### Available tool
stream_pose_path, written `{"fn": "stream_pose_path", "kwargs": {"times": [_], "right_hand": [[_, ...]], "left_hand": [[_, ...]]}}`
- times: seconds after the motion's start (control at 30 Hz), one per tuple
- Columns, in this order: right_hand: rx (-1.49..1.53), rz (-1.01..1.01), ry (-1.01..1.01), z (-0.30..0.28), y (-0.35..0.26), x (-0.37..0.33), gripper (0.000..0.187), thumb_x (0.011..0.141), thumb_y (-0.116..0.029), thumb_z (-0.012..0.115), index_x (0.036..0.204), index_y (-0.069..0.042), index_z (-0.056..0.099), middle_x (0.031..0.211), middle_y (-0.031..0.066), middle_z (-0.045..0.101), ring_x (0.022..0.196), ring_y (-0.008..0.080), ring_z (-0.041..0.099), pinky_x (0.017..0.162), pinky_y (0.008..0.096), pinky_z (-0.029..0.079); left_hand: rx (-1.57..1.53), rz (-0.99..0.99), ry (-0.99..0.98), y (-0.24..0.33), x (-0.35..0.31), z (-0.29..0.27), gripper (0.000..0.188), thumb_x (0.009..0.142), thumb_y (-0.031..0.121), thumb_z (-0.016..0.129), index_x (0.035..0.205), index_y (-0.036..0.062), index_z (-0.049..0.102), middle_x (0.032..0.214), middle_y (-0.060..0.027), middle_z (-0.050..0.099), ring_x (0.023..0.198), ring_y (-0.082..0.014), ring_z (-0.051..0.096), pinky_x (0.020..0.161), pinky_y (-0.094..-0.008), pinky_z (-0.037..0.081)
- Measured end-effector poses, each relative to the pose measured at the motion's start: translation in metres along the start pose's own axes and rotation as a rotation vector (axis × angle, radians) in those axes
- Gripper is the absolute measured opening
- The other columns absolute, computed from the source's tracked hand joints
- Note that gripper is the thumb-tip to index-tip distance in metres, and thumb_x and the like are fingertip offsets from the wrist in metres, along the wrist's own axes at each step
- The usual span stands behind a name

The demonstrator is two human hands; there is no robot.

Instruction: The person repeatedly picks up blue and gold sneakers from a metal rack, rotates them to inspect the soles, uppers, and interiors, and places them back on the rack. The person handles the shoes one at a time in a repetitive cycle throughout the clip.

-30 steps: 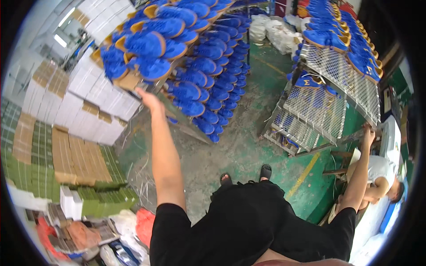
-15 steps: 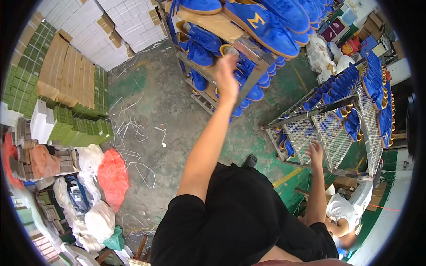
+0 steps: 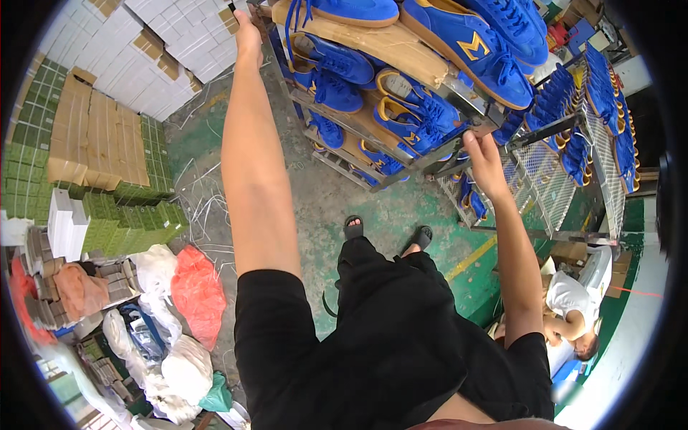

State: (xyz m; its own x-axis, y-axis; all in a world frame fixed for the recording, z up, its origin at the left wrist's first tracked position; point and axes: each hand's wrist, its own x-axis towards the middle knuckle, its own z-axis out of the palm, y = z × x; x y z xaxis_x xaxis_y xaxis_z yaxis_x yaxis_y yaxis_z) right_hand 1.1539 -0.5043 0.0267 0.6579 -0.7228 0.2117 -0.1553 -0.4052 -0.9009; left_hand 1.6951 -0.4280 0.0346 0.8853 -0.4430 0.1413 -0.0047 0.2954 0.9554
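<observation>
A metal shoe rack [image 3: 401,161] stands in front of me, its shelves loaded with blue lace-up sneakers [image 3: 469,50] that have tan soles and yellow trim. Stretched far forward, my left hand [image 3: 249,43] is closed at the rack's left upright; its fingertips are partly hidden there. My right hand [image 3: 486,165] is closed on the rack's near right corner, thumb and fingers against the metal frame. Brown cardboard [image 3: 373,43] lines the top shelf under the shoes.
A second mesh rack [image 3: 548,183] with blue shoes stands at the right. Stacked white cartons [image 3: 172,43] and green boxes [image 3: 136,222] fill the left. Loose white straps [image 3: 204,193] and a red plastic bag [image 3: 198,294] lie on the floor. A person [image 3: 573,301] sits lower right.
My left hand has moved from the shoes to the rack's left upright. My right hand has come up onto its right corner. The rack now appears closer and farther right.
</observation>
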Motion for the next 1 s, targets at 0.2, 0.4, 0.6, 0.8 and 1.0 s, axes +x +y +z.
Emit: {"fn": "stream_pose_path", "kwargs": {"times": [0.2, 0.4, 0.6, 0.8, 1.0], "right_hand": [[-0.098, 0.071, -0.007, 0.015, -0.014, -0.008, 0.033, 0.104, -0.032, 0.046, 0.116, -0.002, 0.053, 0.105, 0.0051, 0.056, 0.093, 0.0132, 0.053, 0.085, 0.0305, 0.047], [-0.115, 0.079, 0.048, 0.014, -0.006, -0.021, 0.041, 0.105, -0.038, 0.042, 0.121, -0.002, 0.05, 0.109, 0.0078, 0.055, 0.102, 0.0166, 0.055, 0.089, 0.0347, 0.05], [-0.175, 0.093, 0.08, 0.003, -0.01, -0.055, 0.047, 0.103, -0.04, 0.045, 0.13, -0.002, 0.045, 0.108, 0.008, 0.056, 0.098, 0.0153, 0.054, 0.082, 0.0322, 0.05], [-0.167, 0.128, 0.246, -0.009, -0.017, -0.114, 0.049, 0.103, -0.041, 0.047, 0.128, 0.001, 0.046, 0.121, 0.0099, 0.054, 0.109, 0.0188, 0.048, 0.099, 0.032, 0.036], [-0.254, 0.242, 0.349, -0.02, 0.006, -0.18, 0.044, 0.102, -0.037, 0.05, 0.126, -0.001, 0.046, 0.109, 0.0119, 0.057, 0.103, 0.0193, 0.053, 0.094, 0.0322, 0.041]], "left_hand": [[0.125, -0.075, -0.106, 0.008, -0.02, -0.015, 0.089, 0.094, 0.073, 0.024, 0.15, 0.0042, 0.03, 0.155, -0.015, 0.032, 0.144, -0.028, 0.025, 0.116, -0.0494, 0.012], [0.185, 0.038, -0.177, 0.013, -0.039, -0.013, 0.083, 0.097, 0.067, 0.026, 0.151, 0.0045, 0.028, 0.157, -0.0158, 0.027, 0.146, -0.0299, 0.022, 0.118, -0.0456, 0.01], [0.032, 0.153, -0.127, -0.02, -0.045, -0.036, 0.071, 0.099, 0.063, 0.03, 0.116, 0.0009, 0.059, 0.1, -0.0047, 0.058, 0.094, -0.0178, 0.051, 0.086, -0.0337, 0.04], [0.041, -0.022, -0.362, -0.001, -0.09, -0.061, 0.075, 0.099, 0.064, 0.028, 0.131, 0.001, 0.051, 0.11, -0.0071, 0.061, 0.105, -0.0206, 0.053, 0.099, -0.0354, 0.036], [-0.228, -0.262, -0.505, 0.025, -0.169, -0.056, 0.06, 0.099, 0.053, 0.028, 0.125, 0.0056, 0.055, 0.118, -0.0121, 0.063, 0.115, -0.0279, 0.056, 0.1, -0.0443, 0.043]]}}
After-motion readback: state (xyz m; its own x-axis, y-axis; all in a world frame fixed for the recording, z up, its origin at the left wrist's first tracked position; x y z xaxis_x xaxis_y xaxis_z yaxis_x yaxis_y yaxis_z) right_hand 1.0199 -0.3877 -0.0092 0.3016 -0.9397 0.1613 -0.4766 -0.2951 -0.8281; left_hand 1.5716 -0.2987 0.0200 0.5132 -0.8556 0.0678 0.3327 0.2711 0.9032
